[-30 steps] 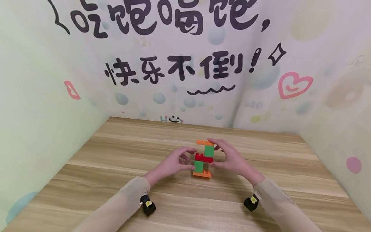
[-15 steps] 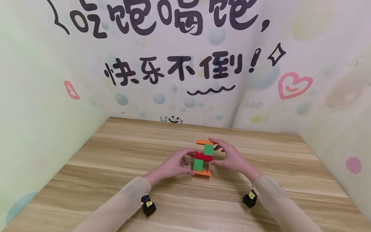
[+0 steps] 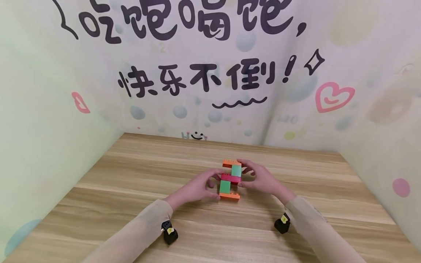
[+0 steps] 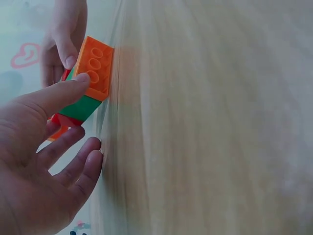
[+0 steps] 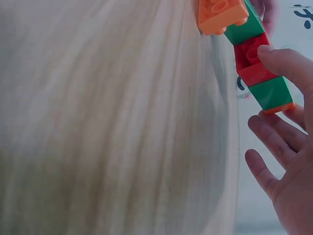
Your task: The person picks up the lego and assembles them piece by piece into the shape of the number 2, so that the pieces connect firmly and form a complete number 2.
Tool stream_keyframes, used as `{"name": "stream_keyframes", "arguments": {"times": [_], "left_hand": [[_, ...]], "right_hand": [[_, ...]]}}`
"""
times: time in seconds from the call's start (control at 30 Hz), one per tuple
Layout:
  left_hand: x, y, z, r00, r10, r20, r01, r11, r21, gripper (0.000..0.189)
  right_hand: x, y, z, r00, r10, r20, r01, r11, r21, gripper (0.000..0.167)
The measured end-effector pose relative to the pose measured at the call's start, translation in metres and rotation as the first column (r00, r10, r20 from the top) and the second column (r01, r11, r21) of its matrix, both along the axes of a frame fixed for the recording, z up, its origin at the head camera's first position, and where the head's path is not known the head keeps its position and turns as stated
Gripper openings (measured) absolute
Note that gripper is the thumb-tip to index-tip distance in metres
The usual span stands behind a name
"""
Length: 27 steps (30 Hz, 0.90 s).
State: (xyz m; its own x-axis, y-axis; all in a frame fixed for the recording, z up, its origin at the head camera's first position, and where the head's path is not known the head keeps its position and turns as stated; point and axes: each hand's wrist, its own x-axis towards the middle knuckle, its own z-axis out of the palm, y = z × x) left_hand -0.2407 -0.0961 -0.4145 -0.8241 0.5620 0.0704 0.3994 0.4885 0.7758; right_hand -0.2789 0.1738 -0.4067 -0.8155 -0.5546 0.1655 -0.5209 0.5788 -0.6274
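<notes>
Both hands hold an S-shaped stack of toy building bricks at mid-table. In the head view it has an orange brick (image 3: 229, 162) at the top, a green one (image 3: 236, 170), a red one (image 3: 231, 178), another green one (image 3: 225, 186) and a second orange brick (image 3: 229, 197) at the bottom. My left hand (image 3: 198, 186) pinches from the left: its thumb presses the hollow underside of the bottom orange brick (image 4: 95, 73), other fingers near the red one. My right hand (image 3: 263, 179) pinches between the thumb on the red brick (image 5: 257, 68) and fingers at the top orange end.
The wood-grain table (image 3: 131, 175) reaches back to a printed cloth wall (image 3: 184, 109) with dark lettering, and cloth also hangs at both sides. Each sleeve cuff carries a small black camera, the left one (image 3: 170, 234) and the right one (image 3: 282, 224).
My left thumb has slid down from the lower green brick to the bottom orange one. The stack has tilted slightly, and both hands stay almost in place around it.
</notes>
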Motion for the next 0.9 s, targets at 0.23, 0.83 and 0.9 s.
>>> {"name": "stream_keyframes", "arguments": {"times": [0.23,0.83,0.9], "left_hand": [[-0.0004,0.0019,-0.0009,1.0,0.01,0.02,-0.01,1.0,-0.021,0.078],[0.0007,0.0025,0.0019,0.997,0.036,0.062,-0.032,0.998,-0.053,0.067],[0.0006,0.0027,0.0017,0.998,0.031,0.061,-0.028,0.998,-0.055,0.067]], "right_hand": [[-0.0036,0.0007,-0.0041,0.996,0.015,0.083,-0.014,1.0,-0.017,0.078],[-0.0021,0.0042,-0.0023,0.984,0.015,0.177,-0.019,1.0,0.021,0.079],[-0.002,0.0048,-0.0025,0.984,0.015,0.178,-0.021,0.999,0.031,0.079]]}}
